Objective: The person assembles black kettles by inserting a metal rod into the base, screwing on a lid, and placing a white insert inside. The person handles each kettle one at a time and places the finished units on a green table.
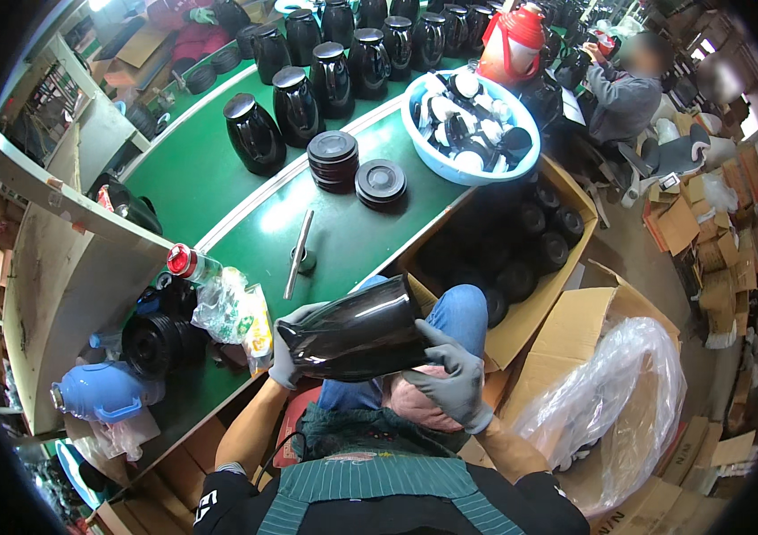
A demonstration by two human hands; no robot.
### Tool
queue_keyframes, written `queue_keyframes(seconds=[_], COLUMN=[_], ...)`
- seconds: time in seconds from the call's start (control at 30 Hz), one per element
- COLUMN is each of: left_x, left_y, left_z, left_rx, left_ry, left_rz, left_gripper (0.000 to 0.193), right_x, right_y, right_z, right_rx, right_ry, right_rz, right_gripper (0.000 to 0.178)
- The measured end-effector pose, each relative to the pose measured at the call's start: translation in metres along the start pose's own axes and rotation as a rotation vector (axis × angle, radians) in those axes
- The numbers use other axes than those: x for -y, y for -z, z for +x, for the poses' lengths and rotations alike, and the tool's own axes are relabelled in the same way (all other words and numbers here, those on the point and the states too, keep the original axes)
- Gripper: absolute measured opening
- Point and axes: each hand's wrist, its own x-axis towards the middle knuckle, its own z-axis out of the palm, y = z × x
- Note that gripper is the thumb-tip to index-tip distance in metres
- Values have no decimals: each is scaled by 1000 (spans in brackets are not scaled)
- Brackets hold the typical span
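A glossy black jug body (357, 330) lies on its side above my lap. My left hand (286, 346), in a grey glove, grips its left end, with most of the fingers hidden behind it. At the jug's right end, my right hand (455, 376), also grey-gloved, is closed on the rim, its fingers bent against the black surface. Just beyond, a metal rod (300, 254) leans in a small holder on the green work surface (357, 254). Stacks of round black discs (333, 160) sit farther along it.
Several upright black jugs (256, 134) line the far belt. A blue basin (475, 174) of small black and white parts stands right, by a red-and-white flask (511, 45). Cartons (566, 357) crowd my right knee. A plastic bottle (190, 263) and blue flask (107, 390) are left. Another person (624, 98) sits beyond.
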Motion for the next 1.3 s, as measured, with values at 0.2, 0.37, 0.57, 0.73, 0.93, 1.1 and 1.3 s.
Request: queue_keyframes(seconds=[0.2,0.37,0.57,0.73,0.93,1.1,1.3], left_x=[29,48,54,61,66,54,21], left_y=[40,48,61,66,53,25,32], left_z=[0,-10,-29,-27,8,2,-17], left_rx=[93,36,-4,15,186,324,499], left_ry=[179,219,243,200,1,14,224], left_rz=[-205,-203,-189,-147,112,1,1], left_gripper=[46,49,52,55,59,63,62], right_x=[-69,-186,-234,-184,-50,-40,-25], right_y=[18,-42,-76,-64,-35,-20,4], right_z=[112,263,319,262,130,80,48], right_rx=[469,-95,-11,-97,305,275,301], right_ry=[-164,68,-158,5,18,123,362], right_rz=[575,-946,-1089,-636,215,27,-55], right_gripper=[19,104,111,102,111,112,110])
